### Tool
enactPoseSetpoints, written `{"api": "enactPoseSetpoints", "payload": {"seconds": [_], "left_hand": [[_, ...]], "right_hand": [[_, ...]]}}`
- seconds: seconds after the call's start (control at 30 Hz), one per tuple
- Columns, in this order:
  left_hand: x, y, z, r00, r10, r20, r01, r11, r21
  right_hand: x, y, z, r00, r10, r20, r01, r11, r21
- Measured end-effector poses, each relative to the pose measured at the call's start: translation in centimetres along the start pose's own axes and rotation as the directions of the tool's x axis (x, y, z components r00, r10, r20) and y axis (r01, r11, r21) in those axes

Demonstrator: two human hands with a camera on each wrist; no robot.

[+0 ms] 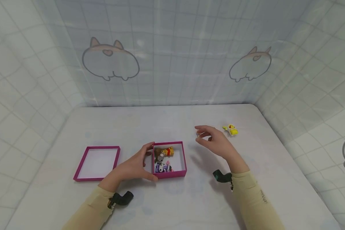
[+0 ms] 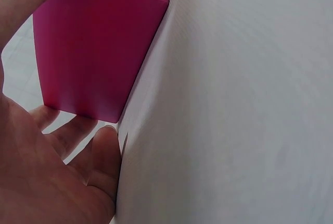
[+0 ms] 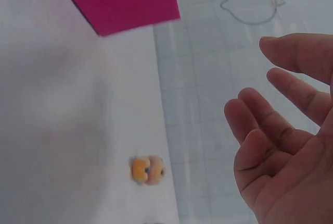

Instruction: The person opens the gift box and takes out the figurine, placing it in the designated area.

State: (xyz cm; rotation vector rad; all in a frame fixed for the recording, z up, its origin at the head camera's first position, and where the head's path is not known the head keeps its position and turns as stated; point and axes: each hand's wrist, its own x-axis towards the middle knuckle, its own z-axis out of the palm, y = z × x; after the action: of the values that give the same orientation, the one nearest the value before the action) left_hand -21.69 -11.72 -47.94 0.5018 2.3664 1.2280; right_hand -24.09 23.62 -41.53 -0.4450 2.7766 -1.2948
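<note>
My left hand [image 1: 135, 164] grips the left side of a magenta box [image 1: 184, 159], thumb at its near corner and fingers at its far corner. Inside the box, at its left, lie several small toy figurines: a yellow one in red [image 1: 169, 151], a grey one [image 1: 161, 156] and a purple-and-white one [image 1: 163, 167]. To the right of the box my right hand [image 1: 214, 140] is held above the table, fingers loosely bent and apart. In the right wrist view nothing sits between its fingers; an orange-and-peach figurine [image 3: 147, 170] stands on the table beyond them.
A magenta-rimmed lid [image 1: 118, 158] with a white inside lies left of the box. At the back right lies a yellow-and-white figurine [image 1: 231, 129]. Grid-patterned curtains [image 1: 172, 64] with animal drawings enclose the white table [image 1: 175, 204] at the back and both sides.
</note>
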Motion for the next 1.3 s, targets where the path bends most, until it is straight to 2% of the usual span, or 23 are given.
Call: {"api": "enactPoseSetpoints", "payload": {"seconds": [0.17, 0.37, 0.6, 0.87, 1.03, 1.3], "left_hand": [[-0.1, 0.0, 0.0, 1.0, 0.006, 0.004, -0.006, 1.0, 0.002], [-0.2, 0.0, 0.0, 1.0, 0.012, 0.0, -0.012, 1.0, 0.0], [-0.2, -0.1, 0.1, 1.0, 0.007, -0.004, -0.007, 1.0, 0.0], [-0.2, 0.0, 0.2, 1.0, -0.007, -0.006, 0.007, 1.0, 0.011], [-0.1, 0.1, 0.3, 1.0, -0.004, -0.003, 0.004, 1.0, 0.009], [-0.3, -0.1, 0.5, 0.999, 0.042, -0.004, -0.042, 0.999, -0.002]], "right_hand": [[-0.2, -0.8, 1.0, 0.996, -0.073, 0.043, 0.073, 0.997, -0.001], [-0.4, -1.7, 2.4, 0.974, -0.19, 0.121, 0.19, 0.982, 0.008], [-0.6, -2.1, 3.5, 0.948, -0.253, 0.196, 0.253, 0.967, 0.022], [-0.5, -2.6, 4.2, 0.906, -0.309, 0.289, 0.315, 0.949, 0.026], [-0.1, -3.3, 4.6, 0.872, -0.323, 0.367, 0.335, 0.942, 0.033], [0.9, -4.1, 5.7, 0.791, -0.372, 0.486, 0.423, 0.906, 0.003]]}}
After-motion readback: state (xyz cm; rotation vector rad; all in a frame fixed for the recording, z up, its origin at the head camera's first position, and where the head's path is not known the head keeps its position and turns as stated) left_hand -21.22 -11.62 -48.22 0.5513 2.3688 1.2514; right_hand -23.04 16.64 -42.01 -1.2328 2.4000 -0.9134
